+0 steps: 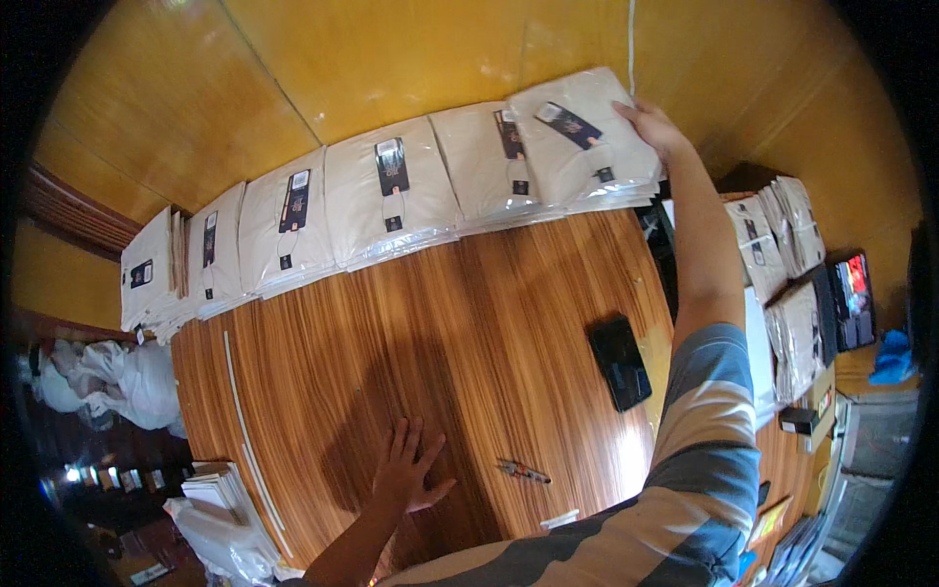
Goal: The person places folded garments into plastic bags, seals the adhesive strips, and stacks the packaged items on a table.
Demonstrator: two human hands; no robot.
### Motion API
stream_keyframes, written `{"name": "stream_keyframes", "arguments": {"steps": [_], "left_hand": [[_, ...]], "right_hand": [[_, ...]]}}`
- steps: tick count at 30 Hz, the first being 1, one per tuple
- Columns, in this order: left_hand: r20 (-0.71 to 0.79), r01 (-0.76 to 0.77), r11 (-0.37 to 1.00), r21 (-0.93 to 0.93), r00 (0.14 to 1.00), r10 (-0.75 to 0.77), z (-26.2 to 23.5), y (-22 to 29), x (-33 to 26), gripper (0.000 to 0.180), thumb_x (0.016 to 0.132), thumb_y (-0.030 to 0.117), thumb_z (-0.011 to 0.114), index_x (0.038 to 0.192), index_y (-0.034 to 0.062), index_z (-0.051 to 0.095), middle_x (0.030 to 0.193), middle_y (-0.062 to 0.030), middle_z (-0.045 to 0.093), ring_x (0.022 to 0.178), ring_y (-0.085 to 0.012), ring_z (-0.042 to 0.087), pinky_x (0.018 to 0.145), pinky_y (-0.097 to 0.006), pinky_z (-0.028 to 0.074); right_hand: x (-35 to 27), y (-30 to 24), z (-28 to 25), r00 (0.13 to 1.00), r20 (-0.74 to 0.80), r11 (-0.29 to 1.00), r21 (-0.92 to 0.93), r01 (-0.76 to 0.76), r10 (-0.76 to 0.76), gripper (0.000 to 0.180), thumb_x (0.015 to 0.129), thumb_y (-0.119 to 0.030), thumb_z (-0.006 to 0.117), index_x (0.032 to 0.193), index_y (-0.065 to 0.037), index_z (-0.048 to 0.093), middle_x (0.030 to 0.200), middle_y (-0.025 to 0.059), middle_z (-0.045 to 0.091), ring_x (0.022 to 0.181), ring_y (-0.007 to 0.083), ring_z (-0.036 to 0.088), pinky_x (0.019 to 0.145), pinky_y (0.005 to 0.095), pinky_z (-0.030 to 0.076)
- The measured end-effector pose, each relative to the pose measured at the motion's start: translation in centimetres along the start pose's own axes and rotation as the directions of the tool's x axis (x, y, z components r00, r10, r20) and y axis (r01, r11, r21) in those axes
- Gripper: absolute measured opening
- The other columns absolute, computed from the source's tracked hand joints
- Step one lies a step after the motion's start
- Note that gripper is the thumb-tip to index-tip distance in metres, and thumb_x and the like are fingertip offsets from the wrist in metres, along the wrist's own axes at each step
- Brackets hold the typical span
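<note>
My right hand [653, 129] reaches to the far right and grips the right edge of a packaged white garment [548, 147]. This clear-bagged garment with a dark hang tag sits askew on top of the rightmost stack. My left hand [411, 468] rests on the wooden table [372, 323] with its fingers spread, holding nothing. To its right lies a small pair of snips [523, 472]. Along the table's far edge runs a row of stacked packaged garments [357, 210], each topped by a dark tag.
A black phone [619, 362] lies at the table's right. Beyond my right arm are more packaged garments [794, 333] and a device with a lit screen [851, 298]. White plastic bags [112, 382] are at the left, and a stack of white packages [217, 504] stands at the near left.
</note>
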State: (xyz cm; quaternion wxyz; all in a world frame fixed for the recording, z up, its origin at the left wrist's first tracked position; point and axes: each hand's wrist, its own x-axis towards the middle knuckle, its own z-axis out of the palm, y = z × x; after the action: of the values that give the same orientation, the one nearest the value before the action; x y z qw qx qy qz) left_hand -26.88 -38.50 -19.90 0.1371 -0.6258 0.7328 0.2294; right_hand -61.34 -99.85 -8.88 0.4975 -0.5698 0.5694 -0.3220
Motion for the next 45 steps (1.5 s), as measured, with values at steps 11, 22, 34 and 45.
{"name": "stream_keyframes", "arguments": {"steps": [11, 22, 34, 45], "left_hand": [[-0.110, -0.046, 0.999, -0.025, 0.993, 0.043, 2.1, -0.4, -0.2, 0.095, 0.082, 0.082, 0.062, 0.157, 0.0259, 0.049, 0.170, -0.0275, 0.020, 0.158, -0.0468, 0.014, 0.127, -0.063, 0.012], [-0.133, -0.062, 0.995, -0.077, 0.990, 0.051, 2.4, -0.6, 0.2, 0.094, 0.085, 0.081, 0.061, 0.161, 0.0298, 0.041, 0.173, -0.0235, 0.014, 0.160, -0.0433, 0.011, 0.127, -0.060, 0.013], [-0.135, -0.075, 0.985, -0.157, 0.989, 0.054, 2.3, -0.7, 0.4, 0.091, 0.086, 0.077, 0.063, 0.161, 0.0280, 0.042, 0.171, -0.0260, 0.017, 0.158, -0.0484, 0.016, 0.126, -0.064, 0.012], [-0.030, -0.062, 0.993, -0.101, 0.998, 0.060, 1.7, -0.6, 0.4, 0.091, 0.092, 0.081, 0.048, 0.165, 0.0280, 0.032, 0.173, -0.0235, 0.012, 0.160, -0.0443, 0.006, 0.128, -0.061, 0.004]], "right_hand": [[8.7, 11.4, -7.4, 0.872, -0.353, 0.763, -0.645, 0.035, -0.338, 0.066, 0.088, -0.050, 0.080, 0.125, 0.004, 0.070, 0.110, 0.0212, 0.077, 0.103, 0.0300, 0.074, 0.091, 0.0391, 0.056], [7.3, 9.6, -4.6, 0.885, -0.374, 0.746, -0.664, -0.047, -0.277, 0.068, 0.086, -0.060, 0.076, 0.124, -0.003, 0.074, 0.117, 0.0219, 0.075, 0.111, 0.0372, 0.072, 0.098, 0.0449, 0.055], [0.0, 6.9, 6.9, 0.822, -0.091, 0.470, -0.853, 0.228, -0.563, 0.077, 0.086, -0.076, 0.062, 0.144, -0.026, 0.063, 0.157, 0.0168, 0.050, 0.148, 0.0409, 0.041, 0.116, 0.0626, 0.035], [3.1, 7.1, 6.3, 0.926, -0.177, 0.449, -0.893, -0.008, -0.334, 0.081, 0.088, -0.082, 0.052, 0.156, -0.040, 0.048, 0.171, 0.0111, 0.029, 0.158, 0.0444, 0.022, 0.119, 0.0769, 0.013]]}}
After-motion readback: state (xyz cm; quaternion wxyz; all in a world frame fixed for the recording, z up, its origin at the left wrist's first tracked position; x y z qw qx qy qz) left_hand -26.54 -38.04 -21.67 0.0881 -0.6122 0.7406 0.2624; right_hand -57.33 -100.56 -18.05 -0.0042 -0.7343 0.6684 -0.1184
